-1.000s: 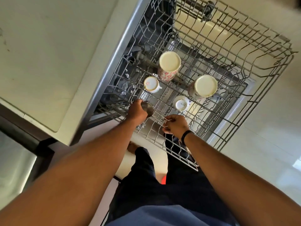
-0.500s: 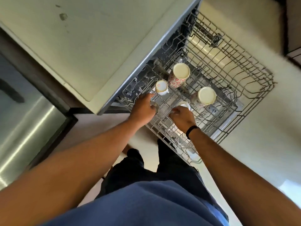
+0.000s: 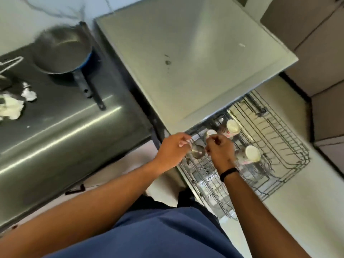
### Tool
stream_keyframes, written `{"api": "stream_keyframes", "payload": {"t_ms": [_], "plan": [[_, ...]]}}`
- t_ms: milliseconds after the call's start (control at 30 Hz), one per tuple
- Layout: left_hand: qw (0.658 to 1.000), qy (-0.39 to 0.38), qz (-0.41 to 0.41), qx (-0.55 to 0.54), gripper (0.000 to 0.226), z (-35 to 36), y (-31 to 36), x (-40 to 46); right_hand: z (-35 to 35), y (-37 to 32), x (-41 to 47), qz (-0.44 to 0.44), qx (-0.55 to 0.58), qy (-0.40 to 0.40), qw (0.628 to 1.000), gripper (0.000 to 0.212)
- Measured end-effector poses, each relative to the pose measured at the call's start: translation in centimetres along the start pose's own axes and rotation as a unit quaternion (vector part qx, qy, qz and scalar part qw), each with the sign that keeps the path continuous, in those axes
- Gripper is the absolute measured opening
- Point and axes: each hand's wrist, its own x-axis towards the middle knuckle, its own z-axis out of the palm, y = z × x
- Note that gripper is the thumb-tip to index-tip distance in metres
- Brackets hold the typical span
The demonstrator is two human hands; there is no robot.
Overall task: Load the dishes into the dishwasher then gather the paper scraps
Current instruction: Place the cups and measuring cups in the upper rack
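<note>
The dishwasher rack (image 3: 290, 164) stands pulled out below the pale tabletop (image 3: 186, 53), carrying three upturned cups: two tall floral tumblers (image 3: 232, 127) (image 3: 251, 154) and one small white cup (image 3: 211, 133). The left hand (image 3: 172, 150) grips a small steel cup (image 3: 197, 151) over the rack's near corner; the right hand (image 3: 220, 149), fingers curled, pinches at it too. Two crumpled paper scraps (image 3: 11, 107) (image 3: 28, 94) lie beside one saucepan (image 3: 61, 51) on the stove.
</note>
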Motion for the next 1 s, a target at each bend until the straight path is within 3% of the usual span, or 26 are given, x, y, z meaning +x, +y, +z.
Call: {"api": "stream_keyframes", "payload": {"t_ms": [200,500,600,700,800,1000], "plan": [[0.987,0.153,0.039,-0.039,0.014,-9.6,-1.5,-4.9,8.6,-8.3,-3.0,-0.133,0.01,-0.014,0.991,0.019],[0.892,0.443,0.039,-0.081,0.022,-26.2,-8.9,-12.2,23.7,-17.0,-7.7,-0.215,-0.019,-0.203,0.955,0.019],[0.877,0.475,0.015,-0.067,0.032,-30.2,-12.6,-13.8,28.4,-18.7,-9.4,-0.218,-0.044,-0.266,0.938,0.016],[0.884,0.466,-0.012,-0.034,0.044,-32.2,-14.8,-13.9,32.4,-19.8,-11.0,-0.201,-0.065,-0.308,0.928,0.014],[0.882,0.47,-0.013,0.047,0.052,-33.5,-15.9,-12.6,35.5,-20.7,-11.9,-0.163,-0.086,-0.331,0.925,0.012],[0.838,0.502,-0.016,0.215,0.041,-35.4,-18.4,-11.3,39.7,-24.0,-11.5,-0.028,0.012,-0.339,0.94,0.011]]}}
